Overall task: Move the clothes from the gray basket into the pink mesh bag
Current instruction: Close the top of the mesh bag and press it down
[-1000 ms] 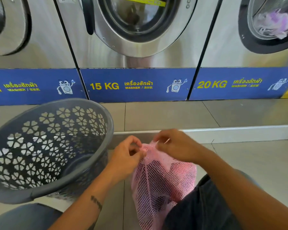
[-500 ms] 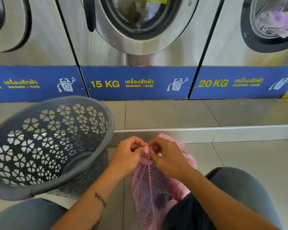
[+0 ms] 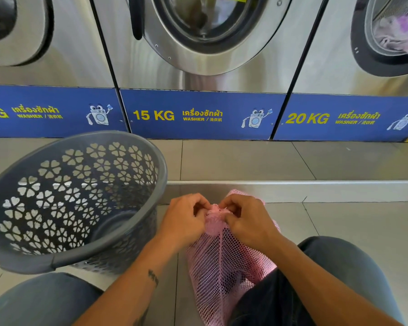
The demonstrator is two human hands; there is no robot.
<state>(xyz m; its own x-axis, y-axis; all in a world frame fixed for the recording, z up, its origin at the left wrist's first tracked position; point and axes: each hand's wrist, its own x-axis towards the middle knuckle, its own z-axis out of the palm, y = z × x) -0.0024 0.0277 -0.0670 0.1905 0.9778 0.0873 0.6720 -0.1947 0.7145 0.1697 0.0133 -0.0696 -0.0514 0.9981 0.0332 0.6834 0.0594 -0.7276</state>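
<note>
Washers (image 3: 205, 55) walled the far side, with open tiled floor (image 3: 339, 220) to the right of the bag. The basket (image 3: 76, 198) lay tilted at left, rim just beside the left hand, no clothes showing inside. The bag (image 3: 224, 267) stood on the floor between the knees, dark cloth inside. Versus a second ago, its mouth was bunched tighter. Left hand (image 3: 184, 222) and right hand (image 3: 247, 222) were curled knuckles-up, both pinching the gathered neck.

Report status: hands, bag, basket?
Both hands, left hand and right hand, pinch the bag mouth. Basket shows no clothes. Nothing in the way.
</note>
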